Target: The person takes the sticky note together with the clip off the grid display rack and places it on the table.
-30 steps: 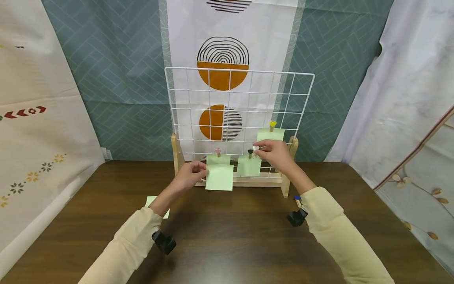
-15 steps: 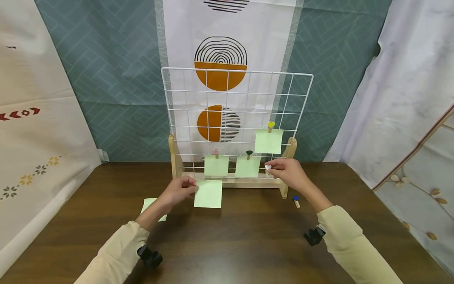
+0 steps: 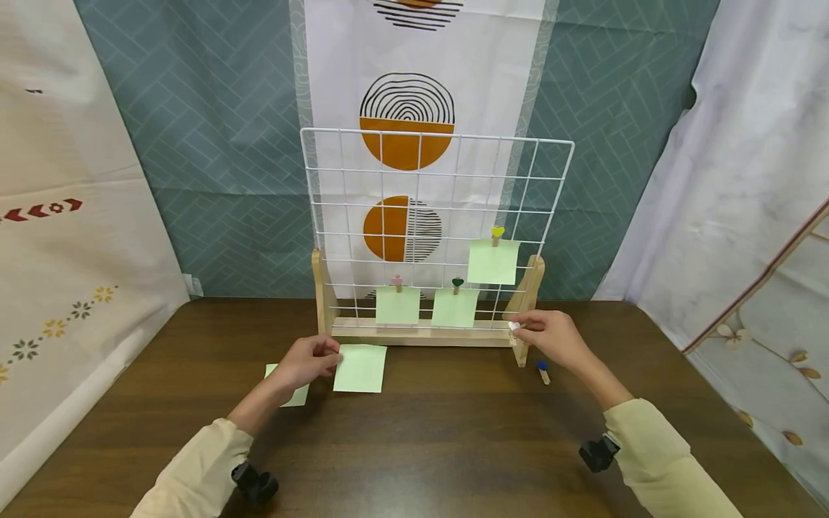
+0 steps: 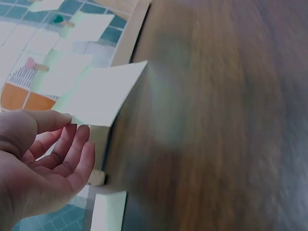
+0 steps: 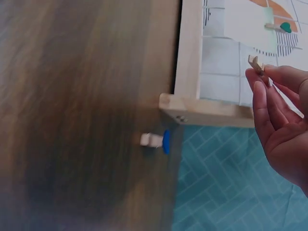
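My left hand (image 3: 306,365) pinches a pale green paper note (image 3: 360,368) by its left edge, above the table in front of the rack. Thumb and index finger grip that note (image 4: 103,94) in the left wrist view. Near the rack's right foot, my right hand (image 3: 550,337) pinches a small clothespin with a white heart (image 3: 514,326); its wooden end (image 5: 256,63) shows in the right wrist view. On the white wire grid (image 3: 437,155) hang three green notes, under a pink-heart clothespin (image 3: 397,281), a dark green one (image 3: 457,283) and a yellow one (image 3: 496,234).
A clothespin with a blue heart (image 3: 542,370) lies on the brown table (image 3: 414,446), right of the rack's wooden stand (image 3: 421,335). Another green note (image 3: 298,396) lies partly under my left hand. Curtains hang behind and at both sides.
Both hands have drawn away from the grid and lower. The left went left with its note, while the right moved right with the white-heart clothespin, uncovering the hung notes.
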Motion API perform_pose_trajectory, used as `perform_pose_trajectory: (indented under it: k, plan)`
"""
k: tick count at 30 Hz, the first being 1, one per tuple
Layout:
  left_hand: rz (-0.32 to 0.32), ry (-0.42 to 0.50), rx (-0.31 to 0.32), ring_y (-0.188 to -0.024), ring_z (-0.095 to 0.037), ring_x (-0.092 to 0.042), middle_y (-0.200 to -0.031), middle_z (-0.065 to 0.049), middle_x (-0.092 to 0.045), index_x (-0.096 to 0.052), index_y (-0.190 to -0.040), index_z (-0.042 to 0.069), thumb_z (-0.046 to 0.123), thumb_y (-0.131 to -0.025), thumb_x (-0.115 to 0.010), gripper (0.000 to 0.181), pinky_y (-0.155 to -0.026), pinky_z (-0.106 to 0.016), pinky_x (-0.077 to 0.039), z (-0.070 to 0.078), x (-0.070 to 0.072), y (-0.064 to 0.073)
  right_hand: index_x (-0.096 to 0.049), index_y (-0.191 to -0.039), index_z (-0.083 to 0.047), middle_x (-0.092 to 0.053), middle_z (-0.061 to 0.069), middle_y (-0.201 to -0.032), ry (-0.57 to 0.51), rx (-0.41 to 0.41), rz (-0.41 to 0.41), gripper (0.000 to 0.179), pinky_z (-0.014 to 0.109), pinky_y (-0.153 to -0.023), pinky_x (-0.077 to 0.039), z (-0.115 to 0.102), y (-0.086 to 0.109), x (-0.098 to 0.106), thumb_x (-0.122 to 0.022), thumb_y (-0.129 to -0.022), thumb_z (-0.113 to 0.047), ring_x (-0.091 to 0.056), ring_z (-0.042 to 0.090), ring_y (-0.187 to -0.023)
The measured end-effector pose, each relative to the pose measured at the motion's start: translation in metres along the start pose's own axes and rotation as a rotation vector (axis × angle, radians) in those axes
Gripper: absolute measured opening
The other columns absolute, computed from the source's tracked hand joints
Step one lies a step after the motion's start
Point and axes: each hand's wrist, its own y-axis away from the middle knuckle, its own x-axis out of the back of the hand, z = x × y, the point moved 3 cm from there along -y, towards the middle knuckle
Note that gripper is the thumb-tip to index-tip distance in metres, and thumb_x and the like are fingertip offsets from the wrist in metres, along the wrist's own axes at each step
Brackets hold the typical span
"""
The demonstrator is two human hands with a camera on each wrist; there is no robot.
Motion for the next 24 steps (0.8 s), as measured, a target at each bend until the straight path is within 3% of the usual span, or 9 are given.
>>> perform_pose_trajectory:
  k: [10, 15, 24]
  plan:
    - [0.02, -0.12, 0.026, -0.074, -0.021, -0.06, -0.083, -0.006, -0.064, -0.06, -0.099, -0.003, 0.005, -0.09, -0.064, 0.014, -0.064, -0.034, -0.048, -0.012, 0.011, 0.01, -0.068, -0.109, 0.008, -0.069, 0.02, -0.101, 0.025, -0.06, -0.062, 0.025, 0.037, -0.068, -0.056, 0.025, 0.016, 0.008, -0.067, -0.091, -0.01, -0.068, 0.022, -0.075]
    - [0.038, -0.168, 0.036, -0.072, -0.021, -0.061, -0.08, -0.006, -0.064, -0.061, -0.099, -0.004, 0.003, -0.088, -0.064, 0.014, -0.06, -0.033, -0.043, -0.016, 0.015, 0.012, -0.066, -0.109, 0.011, -0.067, 0.024, -0.104, -0.004, -0.084, -0.085, 0.025, 0.04, -0.067, -0.056, 0.037, 0.024, 0.013, -0.066, -0.09, -0.006, -0.068, 0.025, -0.079]
    - [0.066, -0.258, 0.046, -0.067, -0.019, -0.059, -0.079, -0.006, -0.062, -0.062, -0.097, -0.006, 0.004, -0.087, -0.065, 0.014, -0.057, -0.032, -0.04, -0.021, 0.022, 0.014, -0.066, -0.107, 0.012, -0.065, 0.027, -0.107, 0.014, -0.135, -0.102, 0.024, 0.033, -0.064, -0.055, 0.058, 0.034, 0.02, -0.065, -0.089, -0.004, -0.066, 0.023, -0.076]
